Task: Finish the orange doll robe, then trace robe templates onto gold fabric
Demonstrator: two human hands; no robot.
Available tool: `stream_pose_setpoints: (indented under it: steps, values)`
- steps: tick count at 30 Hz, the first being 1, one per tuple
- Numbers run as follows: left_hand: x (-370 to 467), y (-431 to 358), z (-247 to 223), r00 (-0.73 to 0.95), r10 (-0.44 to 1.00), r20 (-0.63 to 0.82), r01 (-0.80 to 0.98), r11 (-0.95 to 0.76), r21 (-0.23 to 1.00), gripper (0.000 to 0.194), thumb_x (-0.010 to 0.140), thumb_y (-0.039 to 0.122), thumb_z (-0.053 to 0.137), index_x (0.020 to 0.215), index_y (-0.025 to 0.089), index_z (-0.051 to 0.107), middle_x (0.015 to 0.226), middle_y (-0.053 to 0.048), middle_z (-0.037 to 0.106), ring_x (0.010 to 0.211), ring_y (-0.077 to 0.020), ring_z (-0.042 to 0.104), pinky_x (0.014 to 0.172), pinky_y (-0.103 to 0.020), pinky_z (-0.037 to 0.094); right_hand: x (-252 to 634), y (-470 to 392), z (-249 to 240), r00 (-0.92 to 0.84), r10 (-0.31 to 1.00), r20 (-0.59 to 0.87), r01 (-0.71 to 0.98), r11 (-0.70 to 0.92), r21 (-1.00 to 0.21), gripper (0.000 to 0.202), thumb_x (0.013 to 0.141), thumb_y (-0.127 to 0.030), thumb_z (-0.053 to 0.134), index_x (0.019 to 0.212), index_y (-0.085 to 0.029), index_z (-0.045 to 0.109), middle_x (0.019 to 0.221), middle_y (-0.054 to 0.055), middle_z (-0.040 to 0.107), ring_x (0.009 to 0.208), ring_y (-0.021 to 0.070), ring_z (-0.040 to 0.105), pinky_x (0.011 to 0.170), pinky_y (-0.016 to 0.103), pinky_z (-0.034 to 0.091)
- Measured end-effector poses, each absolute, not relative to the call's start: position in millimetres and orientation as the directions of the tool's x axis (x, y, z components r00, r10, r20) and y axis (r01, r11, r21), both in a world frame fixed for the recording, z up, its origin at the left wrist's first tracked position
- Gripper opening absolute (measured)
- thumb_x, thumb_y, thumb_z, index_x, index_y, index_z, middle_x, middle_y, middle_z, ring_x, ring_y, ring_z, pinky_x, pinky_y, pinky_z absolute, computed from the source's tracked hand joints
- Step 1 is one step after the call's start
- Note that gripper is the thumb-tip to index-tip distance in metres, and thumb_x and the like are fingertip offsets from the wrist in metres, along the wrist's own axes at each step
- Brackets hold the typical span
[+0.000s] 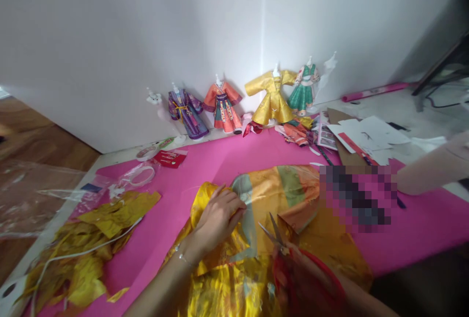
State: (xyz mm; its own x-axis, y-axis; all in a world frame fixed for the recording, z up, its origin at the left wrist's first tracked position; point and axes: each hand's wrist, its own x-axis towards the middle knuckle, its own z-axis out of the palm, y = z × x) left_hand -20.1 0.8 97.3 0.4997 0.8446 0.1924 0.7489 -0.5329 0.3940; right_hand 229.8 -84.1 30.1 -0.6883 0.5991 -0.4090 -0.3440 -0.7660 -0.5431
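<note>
My left hand (pixel 220 209) is closed in a pinch at the edge of the shiny yellow fabric (pixel 220 246), beside a grey-green section of cloth. In my right hand (pixel 302 270) are red-handled scissors (pixel 279 240), their blades apart and pointing up and left over the cloth. Under the blades lies a patchwork of orange, green and grey fabric (pixel 267 185). More of the yellow fabric spreads towards me at the bottom of the view. The right fingers are partly blurred and hidden by the handles.
Small dressed mannequins, one in a yellow robe (pixel 273 97), stand along the wall behind the pink mat (pixel 176 195). Yellow scraps (pixel 88 248) with a white cable across them lie at left. White papers (pixel 370 131) and a pinkish cylindrical object (pixel 432 165) are at right.
</note>
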Motion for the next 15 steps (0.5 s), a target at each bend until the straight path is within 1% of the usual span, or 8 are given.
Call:
stream_pose_setpoints:
  steps: [2, 4, 6, 8, 10, 11, 13, 15]
  values:
    - [-19, 0, 97, 0.507, 0.842, 0.185, 0.747, -0.536, 0.393, 0.014, 0.097, 0.023, 0.052, 0.092, 0.024, 0.065, 0.086, -0.001, 0.067, 0.086, -0.0190, 0.061, 0.108, -0.048, 0.034, 220, -77, 42, -0.700, 0.581, -0.415, -0.356, -0.788, -0.502, 0.047, 0.090, -0.066, 0.058, 0.088, -0.020, 0.066, 0.074, 0.001, 0.064, 0.061, 0.0126, 0.063, 0.061, 0.024, 0.048]
    - [-19, -1, 98, 0.517, 0.836, 0.183, 0.742, -0.544, 0.391, 0.015, 0.098, 0.023, 0.051, 0.092, 0.024, 0.064, 0.086, -0.002, 0.067, 0.086, -0.0194, 0.060, 0.108, -0.047, 0.034, 212, -71, 52, -0.676, 0.601, -0.426, -0.342, -0.768, -0.542, 0.051, 0.088, -0.068, 0.057, 0.079, -0.018, 0.063, 0.063, 0.000, 0.059, 0.055, 0.0128, 0.059, 0.055, 0.023, 0.046]
    - [-20, -3, 100, 0.531, 0.828, 0.178, 0.734, -0.555, 0.392, 0.016, 0.098, 0.024, 0.050, 0.092, 0.024, 0.064, 0.086, -0.002, 0.067, 0.086, -0.0193, 0.061, 0.110, -0.048, 0.031, 207, -66, 58, -0.601, 0.661, -0.449, -0.351, -0.723, -0.595, 0.052, 0.084, -0.070, 0.061, 0.076, -0.019, 0.059, 0.054, -0.003, 0.052, 0.045, 0.0105, 0.050, 0.044, 0.021, 0.039]
    - [-22, -5, 101, 0.548, 0.820, 0.165, 0.722, -0.563, 0.401, 0.018, 0.099, 0.024, 0.048, 0.091, 0.024, 0.065, 0.085, -0.001, 0.067, 0.086, -0.0187, 0.061, 0.113, -0.050, 0.027, 204, -62, 60, -0.494, 0.742, -0.454, -0.384, -0.654, -0.652, 0.050, 0.081, -0.069, 0.065, 0.080, -0.019, 0.060, 0.053, -0.005, 0.050, 0.037, 0.0065, 0.037, 0.036, 0.018, 0.029]
    - [-25, -7, 103, 0.563, 0.812, 0.156, 0.705, -0.570, 0.423, 0.020, 0.099, 0.024, 0.048, 0.090, 0.024, 0.065, 0.085, -0.001, 0.068, 0.085, -0.0180, 0.062, 0.115, -0.050, 0.024, 203, -62, 61, -0.435, 0.782, -0.446, -0.421, -0.615, -0.667, 0.047, 0.080, -0.065, 0.069, 0.091, -0.020, 0.062, 0.055, -0.005, 0.050, 0.036, 0.0044, 0.027, 0.033, 0.017, 0.021]
    - [-26, -8, 104, 0.561, 0.812, 0.158, 0.695, -0.566, 0.443, 0.020, 0.099, 0.023, 0.048, 0.090, 0.024, 0.066, 0.085, -0.001, 0.069, 0.085, -0.0179, 0.062, 0.114, -0.051, 0.025, 203, -62, 61, -0.435, 0.784, -0.442, -0.438, -0.614, -0.657, 0.046, 0.080, -0.064, 0.070, 0.093, -0.020, 0.063, 0.056, -0.005, 0.050, 0.036, 0.0041, 0.026, 0.033, 0.017, 0.020]
    - [-27, -8, 106, 0.524, 0.832, 0.180, 0.663, -0.531, 0.527, 0.020, 0.098, 0.024, 0.050, 0.089, 0.024, 0.068, 0.084, -0.001, 0.069, 0.085, -0.0178, 0.062, 0.111, -0.049, 0.029, 207, -65, 60, -0.483, 0.762, -0.431, -0.458, -0.639, -0.618, 0.045, 0.081, -0.063, 0.070, 0.089, -0.020, 0.063, 0.058, -0.004, 0.052, 0.038, 0.0041, 0.030, 0.034, 0.017, 0.025]
    - [-30, -1, 107, 0.380, 0.903, 0.198, 0.593, -0.402, 0.697, 0.017, 0.094, 0.029, 0.058, 0.084, 0.022, 0.070, 0.082, -0.002, 0.070, 0.083, -0.0186, 0.063, 0.101, -0.044, 0.040, 216, -68, 57, -0.540, 0.729, -0.420, -0.452, -0.672, -0.586, 0.046, 0.081, -0.065, 0.068, 0.083, -0.019, 0.063, 0.062, -0.002, 0.055, 0.041, 0.0050, 0.038, 0.037, 0.017, 0.032]
